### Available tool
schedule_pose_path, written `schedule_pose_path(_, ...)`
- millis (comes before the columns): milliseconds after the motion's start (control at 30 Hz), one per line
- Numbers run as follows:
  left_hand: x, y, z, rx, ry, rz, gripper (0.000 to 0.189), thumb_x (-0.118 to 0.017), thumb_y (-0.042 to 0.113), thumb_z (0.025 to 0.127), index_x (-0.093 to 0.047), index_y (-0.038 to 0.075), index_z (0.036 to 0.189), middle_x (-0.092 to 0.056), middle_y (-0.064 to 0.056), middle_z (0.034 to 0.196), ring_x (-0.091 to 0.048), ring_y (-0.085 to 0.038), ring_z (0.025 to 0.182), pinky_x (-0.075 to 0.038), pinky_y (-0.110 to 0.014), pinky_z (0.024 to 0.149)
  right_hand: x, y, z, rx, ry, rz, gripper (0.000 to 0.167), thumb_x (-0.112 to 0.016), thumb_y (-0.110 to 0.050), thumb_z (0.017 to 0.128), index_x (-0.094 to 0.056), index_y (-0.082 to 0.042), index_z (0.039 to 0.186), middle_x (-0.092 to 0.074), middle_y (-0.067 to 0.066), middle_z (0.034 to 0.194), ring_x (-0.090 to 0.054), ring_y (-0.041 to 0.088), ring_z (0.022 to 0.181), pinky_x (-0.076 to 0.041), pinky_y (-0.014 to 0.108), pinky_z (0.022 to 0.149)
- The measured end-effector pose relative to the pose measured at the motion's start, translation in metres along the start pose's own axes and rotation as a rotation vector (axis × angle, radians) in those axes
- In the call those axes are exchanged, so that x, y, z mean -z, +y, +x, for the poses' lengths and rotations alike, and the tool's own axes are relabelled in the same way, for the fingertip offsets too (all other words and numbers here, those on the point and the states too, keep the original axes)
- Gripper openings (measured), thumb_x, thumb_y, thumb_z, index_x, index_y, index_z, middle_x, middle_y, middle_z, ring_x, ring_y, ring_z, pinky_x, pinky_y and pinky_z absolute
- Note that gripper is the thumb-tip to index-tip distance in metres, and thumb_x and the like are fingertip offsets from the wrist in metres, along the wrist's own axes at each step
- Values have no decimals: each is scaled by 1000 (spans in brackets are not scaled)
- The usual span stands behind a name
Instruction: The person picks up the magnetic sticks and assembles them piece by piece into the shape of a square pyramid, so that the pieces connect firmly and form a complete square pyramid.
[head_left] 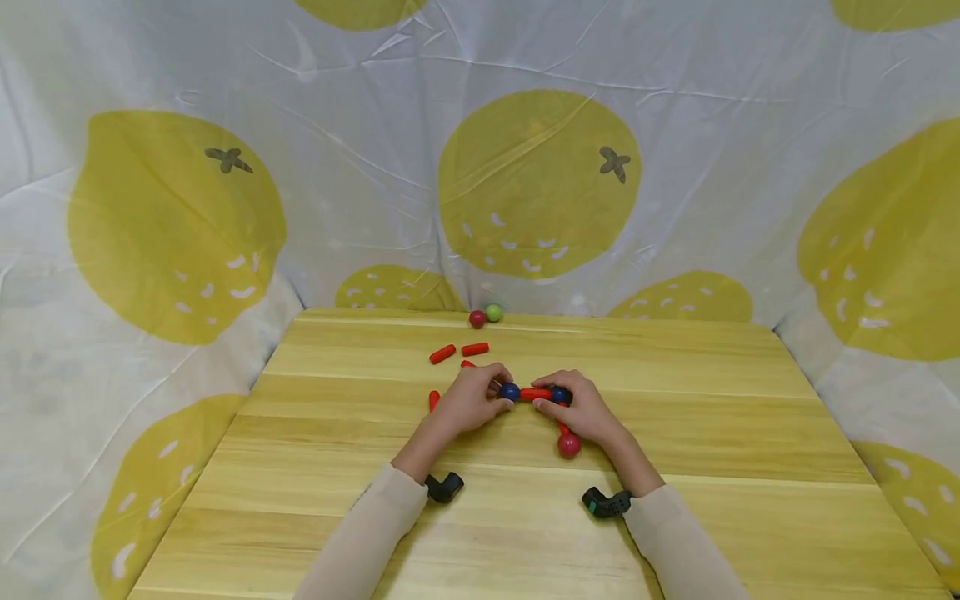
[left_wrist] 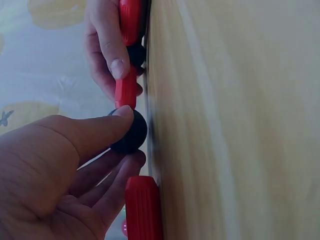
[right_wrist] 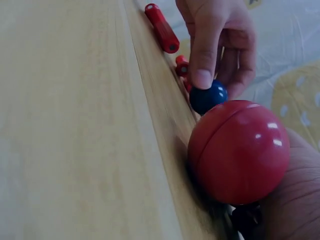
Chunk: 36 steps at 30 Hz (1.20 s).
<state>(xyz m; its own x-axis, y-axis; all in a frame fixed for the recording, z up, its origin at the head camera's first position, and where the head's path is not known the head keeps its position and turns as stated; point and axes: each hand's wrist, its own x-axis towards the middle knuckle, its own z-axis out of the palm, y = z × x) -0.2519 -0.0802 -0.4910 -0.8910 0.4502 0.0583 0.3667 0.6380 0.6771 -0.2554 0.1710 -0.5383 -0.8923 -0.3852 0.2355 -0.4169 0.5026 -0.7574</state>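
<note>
My left hand pinches a dark blue ball between thumb and fingers. A red rod runs from that ball to a second blue ball. My right hand grips the joined piece around the second ball, its thumb and fingers on the rod's right end. From there another red rod leads toward the near side to a larger pinkish-red ball. That red ball fills much of the right wrist view and hides most of my right hand.
Two loose red rods, one on the left and one on the right, lie behind my left hand. Two more rods are partly hidden by it. A red ball and a green ball sit at the wooden table's back edge, before a lemon-print cloth.
</note>
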Motion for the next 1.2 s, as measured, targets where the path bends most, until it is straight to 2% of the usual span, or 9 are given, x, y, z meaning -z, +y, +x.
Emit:
schedule_pose_path(133, 0, 0, 0, -1, -4, 16, 30, -82, 19, 90, -68, 12, 117, -75, -5, 111, -72, -19, 100, -60, -35, 92, -1, -2, 0, 29, -14, -23, 29, -77, -28, 94, -76, -22, 122, -73, 2, 119, -59, 22, 107, -47, 41, 92)
schedule_pose_path(267, 6, -3, -1, -8, 2, -12, 35, -80, 19, 92, -68, 9, 124, -74, -8, 117, -71, -21, 105, -59, -37, 94, -1, -3, -1, 3, -9, -26, 27, -76, -28, 95, -76, -22, 121, -73, 2, 119, -60, 21, 107, -48, 41, 93)
schedule_pose_path(467, 21, -15, -7, 5, 75, -22, 36, -78, 18, 94, -69, 3, 126, -73, -11, 116, -70, -23, 101, -59, -40, 94, -2, -2, 0, -25, -6, -39, 28, -77, -30, 94, -77, -22, 121, -74, 1, 120, -63, 22, 110, -50, 42, 96)
schedule_pose_path(733, 41, -34, -20, 10, 156, 14, 22, -77, 15, 94, -74, 9, 115, -76, 2, 103, -70, -13, 91, -60, -33, 86, 4, -7, -4, -109, 4, 6, 26, -79, -30, 92, -77, -19, 116, -74, 2, 119, -65, 24, 112, -51, 43, 100)
schedule_pose_path(867, 49, -42, -31, 54, 170, 14, 16, -76, 17, 95, -77, 12, 110, -75, 2, 101, -66, -14, 80, -57, -31, 72, 8, -8, -7, -95, 10, 26, 28, -79, -22, 91, -74, -15, 119, -74, 4, 112, -64, 19, 93, -53, 33, 84)
schedule_pose_path(933, 54, -45, -37, 70, 177, 36, 16, -76, 20, 95, -78, 12, 109, -74, 0, 101, -64, -15, 79, -56, -31, 70, 10, -8, -8, -73, 12, 20, 33, -78, -17, 91, -71, -13, 123, -72, 5, 109, -59, 16, 80, -51, 27, 72)
schedule_pose_path(1000, 58, -48, -43, 86, 178, 53, 19, -79, 23, 93, -77, 12, 108, -74, -1, 101, -63, -17, 79, -55, -31, 70, 12, -6, -10, -49, 12, 9, 40, -78, -13, 90, -68, -11, 128, -70, 7, 99, -53, 13, 69, -46, 23, 61)
schedule_pose_path(1067, 62, -51, -49, 95, 177, 83, 24, -82, 26, 90, -77, 11, 108, -72, -3, 101, -63, -16, 83, -55, -31, 74, 14, -5, -11, -25, 9, -3, 48, -76, -9, 89, -63, -8, 136, -64, 6, 90, -48, 10, 63, -43, 22, 56)
schedule_pose_path(1200, 68, -55, -57, 125, 134, 93, 39, -89, 34, 82, -72, 9, 108, -68, -4, 96, -61, -15, 77, -53, -30, 70, 17, -6, -13, -21, -13, -5, 59, -73, -5, 89, -56, -8, 146, -52, 2, 71, -44, 8, 57, -40, 23, 53)
